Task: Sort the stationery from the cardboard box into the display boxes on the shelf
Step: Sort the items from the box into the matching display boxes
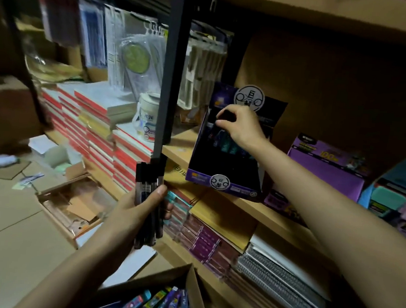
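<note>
My left hand (143, 205) grips a bundle of dark pens (147, 198), held upright in front of the shelf edge. My right hand (241, 126) reaches into a black and purple display box (222, 179) on the wooden shelf, its fingers pinched on a dark pen (212, 128) over the teal and dark items inside. At the bottom stands the open cardboard box (192, 295) with several colourful stationery packs (153, 304) in it.
A black metal post (172, 79) rises just left of the display box. Stacked red-edged notebooks (102, 134) and a white mug (147, 121) fill the left shelf. Purple and teal display boxes (328, 165) sit to the right. Notebooks (272, 283) lie below. An open box (73, 205) rests on the floor.
</note>
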The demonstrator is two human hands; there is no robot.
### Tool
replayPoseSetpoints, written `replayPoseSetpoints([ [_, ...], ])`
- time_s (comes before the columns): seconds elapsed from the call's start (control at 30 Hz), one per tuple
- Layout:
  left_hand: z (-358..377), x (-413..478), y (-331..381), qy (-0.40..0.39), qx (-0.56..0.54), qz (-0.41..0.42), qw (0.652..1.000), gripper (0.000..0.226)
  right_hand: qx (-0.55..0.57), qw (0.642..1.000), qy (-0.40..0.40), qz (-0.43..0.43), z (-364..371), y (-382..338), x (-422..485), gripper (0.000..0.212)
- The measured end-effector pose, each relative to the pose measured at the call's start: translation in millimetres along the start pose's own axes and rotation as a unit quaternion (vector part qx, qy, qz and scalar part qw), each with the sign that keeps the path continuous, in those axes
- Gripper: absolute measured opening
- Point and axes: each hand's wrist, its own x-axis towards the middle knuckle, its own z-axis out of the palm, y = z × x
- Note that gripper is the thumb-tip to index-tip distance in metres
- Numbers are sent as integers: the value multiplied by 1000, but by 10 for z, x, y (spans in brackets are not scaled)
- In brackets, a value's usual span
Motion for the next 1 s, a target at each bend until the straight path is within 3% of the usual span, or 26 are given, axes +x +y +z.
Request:
replayPoseSetpoints([
  [0.23,-128,60,-63,31,28,-3,999,48,-40,997,-70,-14,30,-14,171,20],
  [0.47,-159,110,-79,40,18,-21,999,44,-44,994,-100,-11,28,2,204,28],
  [0.7,-170,156,-106,30,3,-52,998,43,21,999,19,38,216,73,118,34],
  [0.87,-201,154,-68,41,3,-32,999,49,-72,995,59,-45,335,133,77,34],
  [1.0,-172,131,-18,52,21,-11,998,44,-146,986,45,-59,329,127,71,39],
])
